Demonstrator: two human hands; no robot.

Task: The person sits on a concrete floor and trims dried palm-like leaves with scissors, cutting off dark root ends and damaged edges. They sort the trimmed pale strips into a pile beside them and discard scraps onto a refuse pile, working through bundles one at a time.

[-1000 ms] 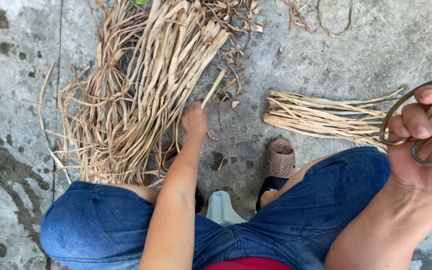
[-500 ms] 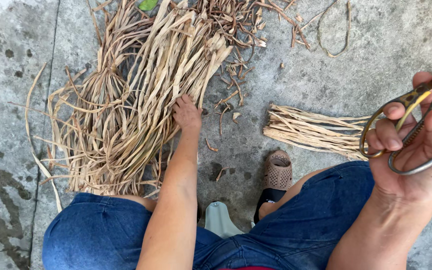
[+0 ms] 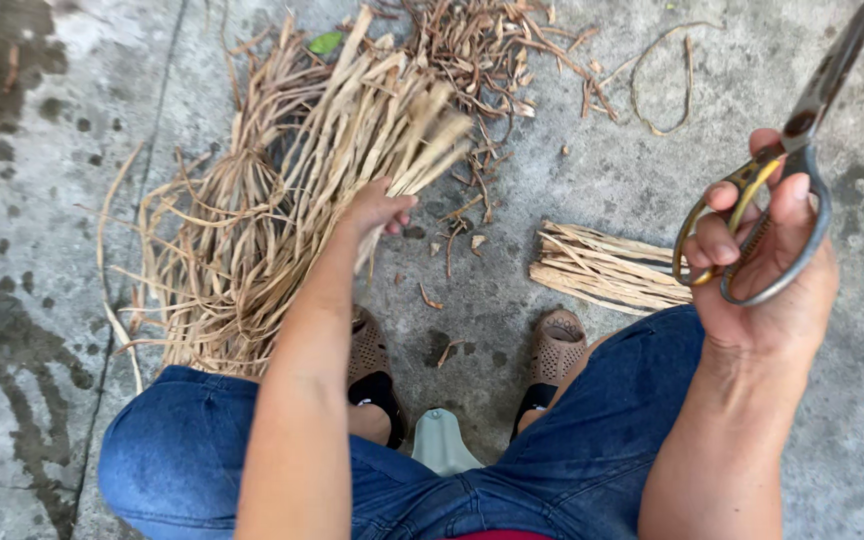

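Landmark: the big heap of dried straw-coloured strips (image 3: 252, 230) on the concrete floor (image 3: 592, 180); every place below is given from it.
Left hand: your left hand (image 3: 377, 210) lies on the right edge of the heap, fingers curled round a few strip ends, thumb out to the right. It is closed on those strips, not spread.
Lifted strips: the ends by your left hand fan up and to the right, off the body of the heap.
Right hand: your right hand (image 3: 767, 260) is raised well right of the heap, above your knee, closed on the scissors.
Scissors: the metal scissors (image 3: 787, 170) sit with your fingers through the loop handles; the blades point up and to the right, away from the heap, and look closed.
Cut bundle: a short, tidy bundle of trimmed strips (image 3: 607, 268) lies flat on the floor, right of the heap and just left of your right hand.
Scraps: darker, curled offcuts (image 3: 482, 45) are scattered at the heap's upper right.
Green leaf: one small green leaf (image 3: 325, 42) sits at the heap's top edge.
Sandals: your brown perforated sandals (image 3: 557, 345) rest below and right of the heap, near your blue denim knees.
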